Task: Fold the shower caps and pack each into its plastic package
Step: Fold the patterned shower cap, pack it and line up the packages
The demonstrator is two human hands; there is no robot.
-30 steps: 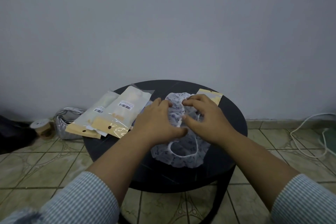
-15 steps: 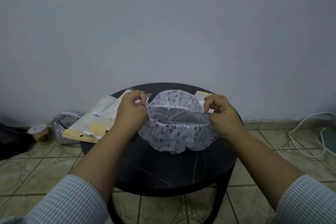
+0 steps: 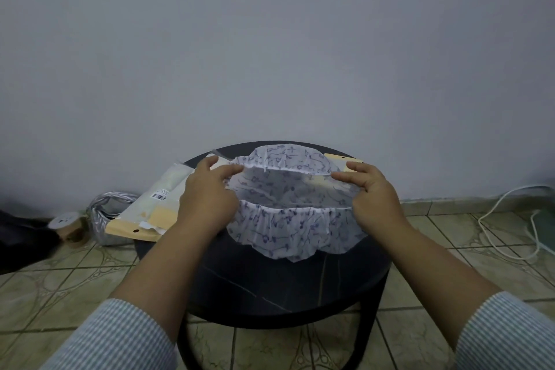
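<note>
Head view, barcode label (image 3: 159, 196), writing unreadable

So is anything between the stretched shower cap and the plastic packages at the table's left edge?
Only the left hand itself, gripping the white, purple-printed shower cap, lies toward the cream-and-clear plastic packages; nothing else visible does.

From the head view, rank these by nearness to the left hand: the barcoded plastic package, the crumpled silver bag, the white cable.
1. Barcoded plastic package, beside the left hand on the table.
2. Crumpled silver bag, farther left on the floor.
3. White cable, far right.
</note>
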